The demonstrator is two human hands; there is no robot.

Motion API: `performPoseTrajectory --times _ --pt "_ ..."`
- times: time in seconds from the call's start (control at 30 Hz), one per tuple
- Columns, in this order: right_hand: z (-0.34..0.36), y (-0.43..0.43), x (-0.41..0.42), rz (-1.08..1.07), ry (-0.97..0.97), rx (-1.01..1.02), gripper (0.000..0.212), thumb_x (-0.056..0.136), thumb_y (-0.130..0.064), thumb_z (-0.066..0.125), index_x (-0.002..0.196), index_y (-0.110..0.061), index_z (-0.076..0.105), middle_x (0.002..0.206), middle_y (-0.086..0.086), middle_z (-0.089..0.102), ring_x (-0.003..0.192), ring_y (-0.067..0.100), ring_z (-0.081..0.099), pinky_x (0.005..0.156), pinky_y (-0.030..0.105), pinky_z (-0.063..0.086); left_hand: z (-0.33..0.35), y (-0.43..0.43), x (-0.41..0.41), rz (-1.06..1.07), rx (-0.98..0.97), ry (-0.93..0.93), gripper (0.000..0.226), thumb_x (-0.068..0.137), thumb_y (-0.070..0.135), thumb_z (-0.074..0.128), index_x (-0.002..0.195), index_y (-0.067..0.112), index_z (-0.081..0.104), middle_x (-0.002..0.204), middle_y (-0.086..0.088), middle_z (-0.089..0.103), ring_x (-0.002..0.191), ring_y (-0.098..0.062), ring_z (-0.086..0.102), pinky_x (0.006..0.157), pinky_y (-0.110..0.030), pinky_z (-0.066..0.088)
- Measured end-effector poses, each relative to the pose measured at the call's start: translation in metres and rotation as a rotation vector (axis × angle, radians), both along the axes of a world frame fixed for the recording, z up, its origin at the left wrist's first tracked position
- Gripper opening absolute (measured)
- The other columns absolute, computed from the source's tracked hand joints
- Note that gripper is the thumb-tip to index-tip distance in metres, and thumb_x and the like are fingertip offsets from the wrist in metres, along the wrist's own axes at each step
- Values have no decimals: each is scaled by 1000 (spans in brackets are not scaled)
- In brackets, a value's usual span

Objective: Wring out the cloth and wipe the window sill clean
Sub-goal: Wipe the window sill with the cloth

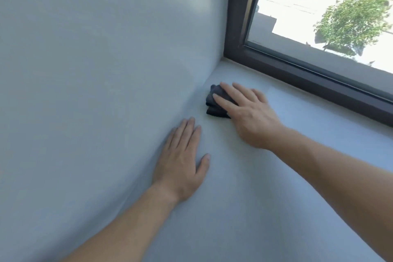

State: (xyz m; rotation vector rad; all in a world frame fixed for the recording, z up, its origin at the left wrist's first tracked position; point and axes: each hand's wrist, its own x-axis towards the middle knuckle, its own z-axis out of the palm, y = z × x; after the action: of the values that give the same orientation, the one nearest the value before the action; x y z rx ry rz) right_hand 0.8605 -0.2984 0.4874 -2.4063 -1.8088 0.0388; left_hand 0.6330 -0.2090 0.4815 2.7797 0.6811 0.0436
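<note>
Right hand (246,110): fingers straight, pressing flat on the cloth (214,102); holds nothing by curl.
Left hand (180,155): flat, fingers straight, resting on the window sill (297,125) beside the wall (106,49); empty.
Cloth: dark, folded into a small wad, lying on the sill near the corner, close to the wall. Likely soft, light, limp and perhaps damp; best controlled by a flat palm on top, or gathered by the folded edges.
Window frame (297,74): dark, behind the sill.

cloth (214,103) partly hidden under right hand (249,118), window (308,34) cropped at top and right
</note>
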Motion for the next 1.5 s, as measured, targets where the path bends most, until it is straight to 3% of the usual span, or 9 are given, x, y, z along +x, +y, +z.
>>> performPoseTrajectory --times 0.1,0.3,0.57,0.7,0.8,1.0,1.1,1.27,1.5 --pt "7 31 14 -263 64 2 62 94 -17 44 151 -33 27 163 -2 11 142 25 17 107 39 18 0 -1 1 0 13 14 71 95 49 34 153 8 29 164 -9 17 152 -19 8 122 -38 8" --pt "0 21 -11 -16 27 56 57 88 -14 53 142 -27 47 157 -1 31 131 26 35 97 41 27 0 -1 -1 10 17 21 71 95 49 35 153 8 30 164 -8 15 152 -18 6 122 -39 10" --pt "2 70 20 -374 53 59 60 89 -12 48 146 -27 40 161 -1 22 136 27 25 103 42 23 -1 -2 -1 13 23 1 71 94 49 35 153 9 30 164 -7 15 152 -17 5 122 -40 11" --pt "7 41 2 -203 153 134 41 95 -29 51 136 -28 52 155 -6 32 133 24 30 101 41 24 -1 -2 0 12 28 5 71 93 49 36 152 8 32 164 -8 17 152 -18 7 122 -41 14" --pt "5 -3 2 -59 64 78 39 94 -22 53 133 -28 53 154 -6 34 130 24 34 98 38 24 -1 -1 -1 16 21 6 71 93 48 36 152 8 31 164 -8 15 152 -18 5 122 -42 14" --pt "17 29 14 -410 56 -13 58 83 -8 48 138 -26 41 153 1 29 125 33 36 95 43 28 -2 -2 -1 11 20 -4 71 93 48 37 151 7 33 164 -8 17 152 -18 7 121 -44 18" --pt "19 32 6 -267 10 -15 57 85 -15 49 140 -26 39 142 5 37 115 35 41 91 43 33 -3 -2 -1 16 17 -12 71 93 48 37 151 8 32 164 -8 17 152 -18 7 122 -42 15" --pt "9 31 14 -216 79 -8 52 100 -33 41 150 -28 28 161 0 17 134 31 29 106 45 29 -2 -1 1 13 20 -23 71 92 47 39 150 7 35 163 -9 21 152 -20 12 122 -41 14" --pt "3 -21 -11 -17 48 25 53 92 -14 49 144 -27 45 159 1 29 135 28 35 104 42 30 -1 0 -1 11 16 -29 71 91 48 39 150 8 36 163 -9 21 152 -20 13 122 -39 12"
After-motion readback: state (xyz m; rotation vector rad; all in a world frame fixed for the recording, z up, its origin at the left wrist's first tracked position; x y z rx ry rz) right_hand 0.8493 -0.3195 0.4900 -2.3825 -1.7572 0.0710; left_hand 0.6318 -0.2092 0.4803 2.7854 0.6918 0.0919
